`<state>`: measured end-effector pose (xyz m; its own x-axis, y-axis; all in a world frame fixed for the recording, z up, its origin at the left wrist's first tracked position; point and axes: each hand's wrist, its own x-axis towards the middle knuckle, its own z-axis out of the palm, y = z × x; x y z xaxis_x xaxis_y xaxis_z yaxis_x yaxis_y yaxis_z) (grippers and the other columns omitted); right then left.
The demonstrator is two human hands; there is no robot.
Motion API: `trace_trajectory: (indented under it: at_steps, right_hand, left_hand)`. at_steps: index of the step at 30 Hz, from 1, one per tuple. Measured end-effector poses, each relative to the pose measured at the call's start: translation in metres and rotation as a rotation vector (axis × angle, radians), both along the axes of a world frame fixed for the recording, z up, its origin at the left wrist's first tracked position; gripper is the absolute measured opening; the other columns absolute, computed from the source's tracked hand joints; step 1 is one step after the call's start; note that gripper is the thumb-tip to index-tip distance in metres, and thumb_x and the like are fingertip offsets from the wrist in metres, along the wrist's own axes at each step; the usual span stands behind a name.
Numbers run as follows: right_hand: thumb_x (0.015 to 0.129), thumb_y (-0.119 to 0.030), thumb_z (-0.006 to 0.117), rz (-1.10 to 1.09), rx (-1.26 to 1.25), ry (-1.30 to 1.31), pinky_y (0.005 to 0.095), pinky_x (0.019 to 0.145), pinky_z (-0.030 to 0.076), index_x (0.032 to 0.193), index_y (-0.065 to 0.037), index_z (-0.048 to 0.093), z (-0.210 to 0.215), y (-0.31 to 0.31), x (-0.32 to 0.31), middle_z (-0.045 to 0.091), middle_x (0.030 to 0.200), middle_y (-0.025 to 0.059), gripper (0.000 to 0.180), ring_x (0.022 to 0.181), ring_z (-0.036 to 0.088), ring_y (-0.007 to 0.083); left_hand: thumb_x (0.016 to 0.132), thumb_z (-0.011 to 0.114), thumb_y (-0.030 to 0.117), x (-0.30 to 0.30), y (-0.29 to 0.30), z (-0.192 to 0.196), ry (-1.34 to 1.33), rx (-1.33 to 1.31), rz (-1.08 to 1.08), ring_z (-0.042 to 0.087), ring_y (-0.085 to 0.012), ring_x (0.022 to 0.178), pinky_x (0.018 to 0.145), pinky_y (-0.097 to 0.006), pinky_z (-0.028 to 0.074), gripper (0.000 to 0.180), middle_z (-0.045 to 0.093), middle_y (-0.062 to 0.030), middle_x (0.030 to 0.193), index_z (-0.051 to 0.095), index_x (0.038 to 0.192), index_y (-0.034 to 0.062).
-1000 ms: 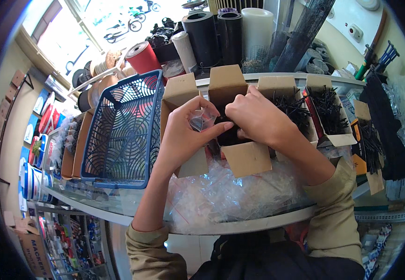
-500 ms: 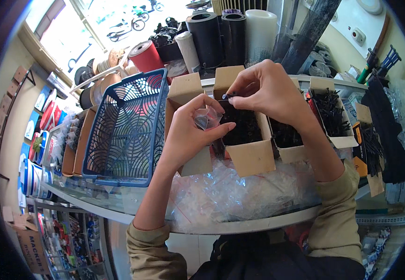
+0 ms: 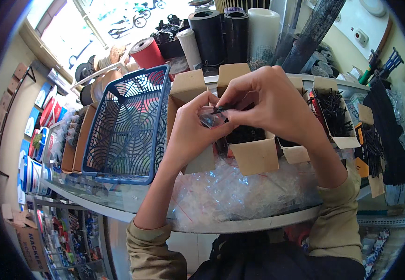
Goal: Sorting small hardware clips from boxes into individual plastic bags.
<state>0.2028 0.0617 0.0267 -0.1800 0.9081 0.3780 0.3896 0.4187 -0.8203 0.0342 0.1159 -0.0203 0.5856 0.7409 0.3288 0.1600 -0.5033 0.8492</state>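
My left hand (image 3: 191, 128) holds a small clear plastic bag (image 3: 210, 119) between thumb and fingers. At the bag's mouth, my right hand (image 3: 265, 105) pinches a small black piece (image 3: 219, 110), too small to name more exactly. Both hands hang over a row of open cardboard boxes. Below the right hand, an open box (image 3: 254, 158) holds many small black parts (image 3: 245, 134), partly hidden by that hand. A heap of clear plastic bags (image 3: 240, 191) lies on the glass counter in front of the boxes.
To the left stands a blue plastic basket (image 3: 123, 126) with a box of small packed bags (image 3: 74, 133) beyond it. Another box of black spiky parts (image 3: 334, 112) stands at right. Behind are a red roll (image 3: 147, 52), black rolls (image 3: 207, 39) and a white roll (image 3: 263, 32).
My right hand has moved left and down, bringing the pinched black piece from above the box to the mouth of the bag. My left hand still holds the bag, nearly in place.
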Motion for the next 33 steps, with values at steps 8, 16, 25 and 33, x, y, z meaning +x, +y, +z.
trace_trajectory:
  at_steps: [8, 16, 25, 33]
  right_hand:
    - [0.067, -0.001, 0.069, -0.046, 0.360, -0.362, 0.0260, 0.063, 0.052, 0.085, 0.003, 0.067, 0.001, -0.008, -0.007, 0.065, 0.074, 0.0140, 0.018, 0.069, 0.065, 0.0163]
    - [0.075, 0.000, 0.068, 0.007, 0.057, -0.008, 0.0272, 0.072, 0.054, 0.090, 0.001, 0.067, 0.001, -0.003, -0.013, 0.068, 0.083, 0.0101, 0.015, 0.078, 0.064, 0.0128]
    - [0.076, -0.001, 0.067, 0.048, 0.074, 0.043, 0.0281, 0.072, 0.054, 0.091, 0.002, 0.066, -0.004, 0.001, -0.014, 0.067, 0.084, 0.0133, 0.015, 0.078, 0.066, 0.0173]
    - [0.075, -0.009, 0.069, 0.009, 0.387, -0.271, 0.0318, 0.070, 0.051, 0.086, 0.000, 0.069, -0.008, 0.003, -0.009, 0.063, 0.077, 0.0134, 0.015, 0.078, 0.062, 0.0252]
  left_hand:
    - [0.069, 0.074, 0.009, 0.002, 0.000, 0.000, -0.063, 0.028, -0.025, 0.055, -0.0039, 0.073, 0.063, -0.022, 0.046, 0.026, 0.063, -0.0033, 0.076, 0.055, 0.085, 0.0009]
    - [0.070, 0.075, 0.010, -0.001, -0.001, 0.000, -0.043, -0.028, -0.041, 0.059, -0.0074, 0.083, 0.072, -0.024, 0.048, 0.034, 0.065, -0.0061, 0.088, 0.057, 0.096, -0.0005]
    - [0.071, 0.074, 0.008, -0.001, -0.003, 0.004, -0.109, -0.046, -0.059, 0.059, -0.0109, 0.090, 0.080, -0.027, 0.048, 0.040, 0.064, -0.0081, 0.097, 0.057, 0.106, -0.0015]
    - [0.069, 0.074, 0.007, 0.000, -0.003, 0.009, -0.121, -0.135, 0.006, 0.059, -0.0097, 0.085, 0.075, -0.024, 0.048, 0.037, 0.063, -0.0068, 0.091, 0.052, 0.099, 0.0001]
